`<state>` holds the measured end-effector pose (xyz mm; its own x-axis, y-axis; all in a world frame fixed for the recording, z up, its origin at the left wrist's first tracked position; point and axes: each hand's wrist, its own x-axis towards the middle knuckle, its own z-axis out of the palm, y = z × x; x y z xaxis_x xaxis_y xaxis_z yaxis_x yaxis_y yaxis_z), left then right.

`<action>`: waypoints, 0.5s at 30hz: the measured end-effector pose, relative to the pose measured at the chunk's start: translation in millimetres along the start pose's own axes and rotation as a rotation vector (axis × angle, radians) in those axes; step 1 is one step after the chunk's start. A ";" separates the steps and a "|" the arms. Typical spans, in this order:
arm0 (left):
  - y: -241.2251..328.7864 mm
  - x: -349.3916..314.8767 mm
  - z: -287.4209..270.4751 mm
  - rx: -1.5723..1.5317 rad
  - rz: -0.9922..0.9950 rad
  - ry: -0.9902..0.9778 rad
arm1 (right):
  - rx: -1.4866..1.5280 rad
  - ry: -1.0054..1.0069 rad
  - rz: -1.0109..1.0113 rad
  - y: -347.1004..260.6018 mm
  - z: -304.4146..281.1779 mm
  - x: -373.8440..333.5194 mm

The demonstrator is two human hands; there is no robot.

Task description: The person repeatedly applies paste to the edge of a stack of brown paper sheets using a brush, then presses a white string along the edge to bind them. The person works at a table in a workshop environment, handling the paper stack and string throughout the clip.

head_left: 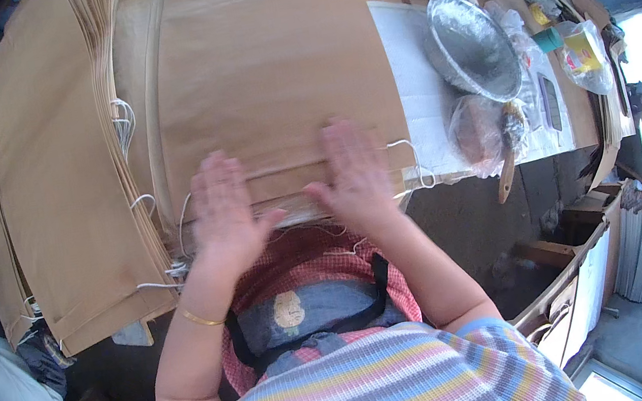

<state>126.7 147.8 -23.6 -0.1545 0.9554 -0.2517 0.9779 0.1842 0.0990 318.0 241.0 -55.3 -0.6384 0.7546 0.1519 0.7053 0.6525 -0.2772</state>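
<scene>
Right in front of me lies a large brown kraft paper bag (276,66), with a folded strip along its near edge. White cord (419,165) sticks out at the right end of that strip, and another cord shows at the left end. My left hand (224,207) rests palm down on the left part of the fold, fingers stretched away from me. Flat on the right part lies my right hand (357,174), its fingers also straight and slightly blurred. Neither hand holds anything. Under the near edge, further paper layers are partly hidden by my hands.
To the left stand thick stacks of brown paper bags (57,157) with white cords. On the right are a plastic-covered round basin (472,45), a brush (508,147) with a wooden handle, a plastic bag (481,131) and a phone (550,101). A wooden-framed bin (572,271) stands lower right.
</scene>
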 end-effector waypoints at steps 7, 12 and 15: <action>-38.8 -4.4 9.9 -0.069 -0.250 0.052 | 0.029 0.194 0.390 77.0 -11.6 -11.3; -46.2 -1.5 16.7 -0.098 -0.244 0.118 | 0.185 0.328 0.379 62.5 -26.4 2.4; -59.6 -3.7 24.0 -0.292 -0.207 0.259 | 0.689 0.368 0.391 78.6 -32.0 -0.4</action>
<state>72.4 127.7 -51.7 -0.4097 0.9109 -0.0486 0.8474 0.3998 0.3493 383.5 294.2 -46.9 -0.1657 0.9677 0.1902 0.4336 0.2447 -0.8672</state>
